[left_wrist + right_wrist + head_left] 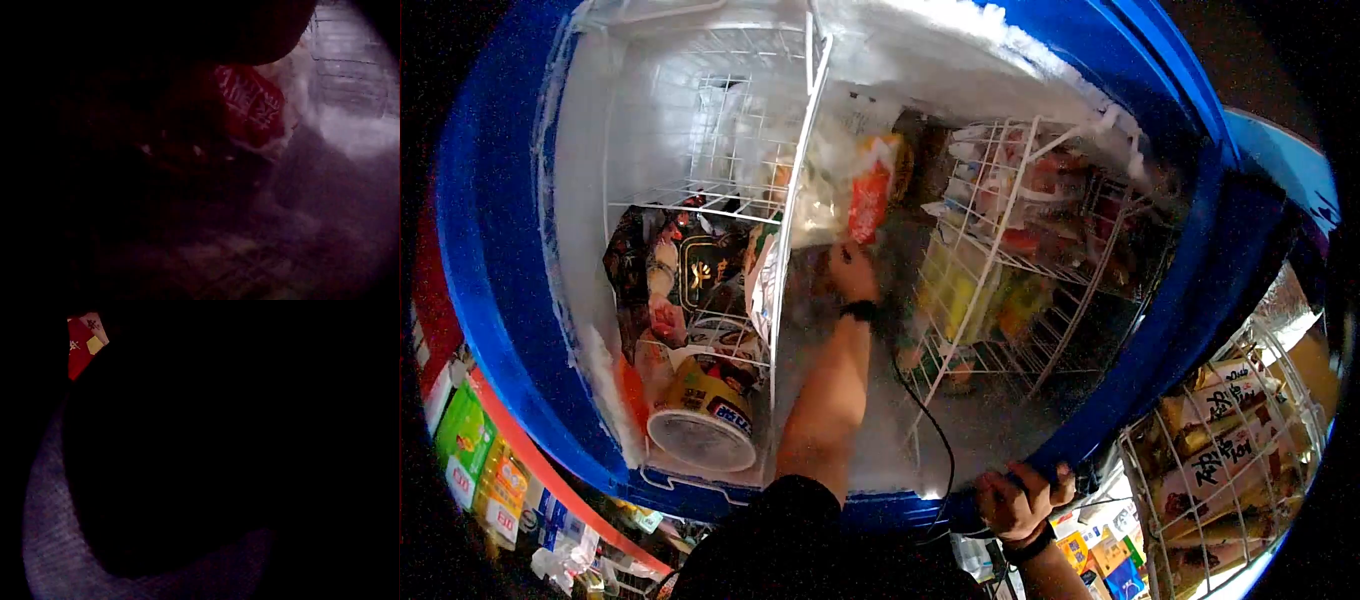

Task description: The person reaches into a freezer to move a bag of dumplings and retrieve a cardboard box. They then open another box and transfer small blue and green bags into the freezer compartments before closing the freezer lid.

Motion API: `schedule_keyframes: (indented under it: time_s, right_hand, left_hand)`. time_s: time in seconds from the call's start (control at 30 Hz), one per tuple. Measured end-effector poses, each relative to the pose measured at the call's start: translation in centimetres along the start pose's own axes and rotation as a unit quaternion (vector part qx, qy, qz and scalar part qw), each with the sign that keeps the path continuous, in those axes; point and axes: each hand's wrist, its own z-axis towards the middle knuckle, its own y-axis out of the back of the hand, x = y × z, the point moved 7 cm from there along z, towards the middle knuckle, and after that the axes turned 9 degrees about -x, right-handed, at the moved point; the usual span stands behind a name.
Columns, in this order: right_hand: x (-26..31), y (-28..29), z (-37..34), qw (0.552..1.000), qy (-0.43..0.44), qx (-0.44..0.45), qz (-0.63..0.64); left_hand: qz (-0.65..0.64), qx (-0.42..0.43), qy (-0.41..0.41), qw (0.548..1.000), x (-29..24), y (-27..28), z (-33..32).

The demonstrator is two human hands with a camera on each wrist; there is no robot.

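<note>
My left hand (852, 272) reaches deep into a chest freezer, right at the lower edge of a red-and-white food packet (868, 205). Its fingertips are hidden, so I cannot tell whether they grip the packet. The left wrist view is mostly dark, with the red packet (253, 106) and its white lettering beyond the hand. My right hand (1015, 503) rests by the freezer's blue front rim (860, 507), fingers loosely bent. In the right wrist view, dark shadow hides that hand.
White wire baskets divide the freezer. On the left lie a black package (700, 275) and a yellow tub (700, 405). Bagged food (1040, 200) fills the right basket. A black cable (940, 430) hangs over the rim. Outside, a wire rack (1230, 460) holds more packets.
</note>
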Motion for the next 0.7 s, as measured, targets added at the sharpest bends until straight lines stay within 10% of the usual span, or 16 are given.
schedule_keyframes:
  time_s: [0.13, 0.3, 0.57, 0.7]
  right_hand:
    - [-0.3, 0.2, 0.8, 1.000, -0.016, -0.014, -0.006]
    - [-0.1, 0.3, 0.6, 1.000, -0.018, -0.007, 0.016]
    - [-0.1, 0.3, 0.7, 1.000, -0.013, -0.008, 0.008]
    - [-0.3, 0.3, 0.5, 1.000, -0.017, -0.011, 0.018]
  left_hand:
    - [0.051, 0.132, 0.018, 0.990, 6.0, -0.6, -4.5]
    - [0.345, 0.403, -0.031, 0.847, 6.2, -0.3, -8.0]
    - [0.271, 0.072, -0.272, 0.920, 0.3, 3.9, -5.9]
    - [0.277, -0.064, -0.170, 0.944, -1.0, 6.5, -1.0]
